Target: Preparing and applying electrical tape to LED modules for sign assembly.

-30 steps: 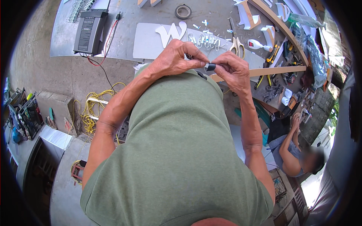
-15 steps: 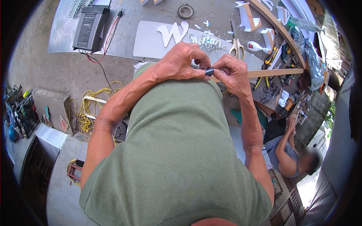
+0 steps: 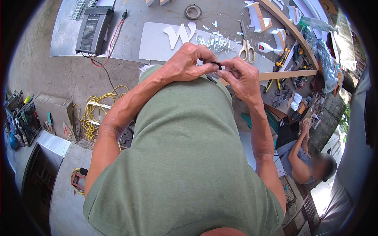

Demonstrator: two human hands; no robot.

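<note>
Left hand [image 3: 188, 63] and right hand [image 3: 241, 76] meet above the near table edge, both pinching a small black piece [image 3: 217, 65] between fingertips; what it is, can't tell. Just beyond: white letter [image 3: 180, 34], scissors [image 3: 247, 48]. Far left: black box [image 3: 93, 31]. Another person [image 3: 305, 155] sits lower right.

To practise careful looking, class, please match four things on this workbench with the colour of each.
Things:
1. scissors
2. roll of tape
3. cut-out letter
4. coiled cable

Colours:
A. white
B. yellow, lying on the floor
C. cream handles
D. dark ring

Pairs: 1-C, 2-D, 3-A, 4-B
</note>
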